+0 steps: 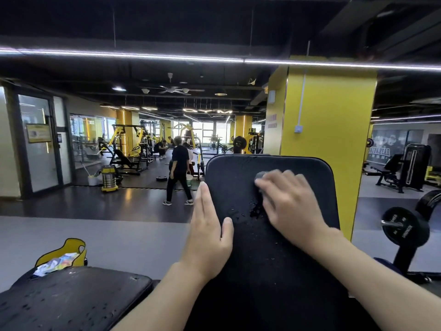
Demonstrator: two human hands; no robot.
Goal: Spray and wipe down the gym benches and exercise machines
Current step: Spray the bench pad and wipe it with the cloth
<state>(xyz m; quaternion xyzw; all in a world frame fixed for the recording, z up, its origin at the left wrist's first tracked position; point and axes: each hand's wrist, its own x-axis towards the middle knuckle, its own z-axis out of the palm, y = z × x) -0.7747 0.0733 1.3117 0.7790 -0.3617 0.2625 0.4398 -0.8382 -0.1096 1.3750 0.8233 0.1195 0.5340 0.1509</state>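
Left of the backrest pad (pixel 236 177) sit a yellow bag (pixel 64 253) and a wet seat pad (pixel 71 299), the left hand (pixel 210 232) lays straight, joined fingers along its left edge, the right hand (pixel 290 204) presses a grey cloth (pixel 260 176) to its face with fingers slightly spread, and a weight plate (pixel 405 229) stands to its right.

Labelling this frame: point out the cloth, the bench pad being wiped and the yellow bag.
cloth (pixel 260 175), head view, exposed grey corner.
bench pad (pixel 235 181), head view, bare upper face.
yellow bag (pixel 69 243), head view, yellow rim.

A person (pixel 179 173) walks near a steel vacuum (pixel 109 179).
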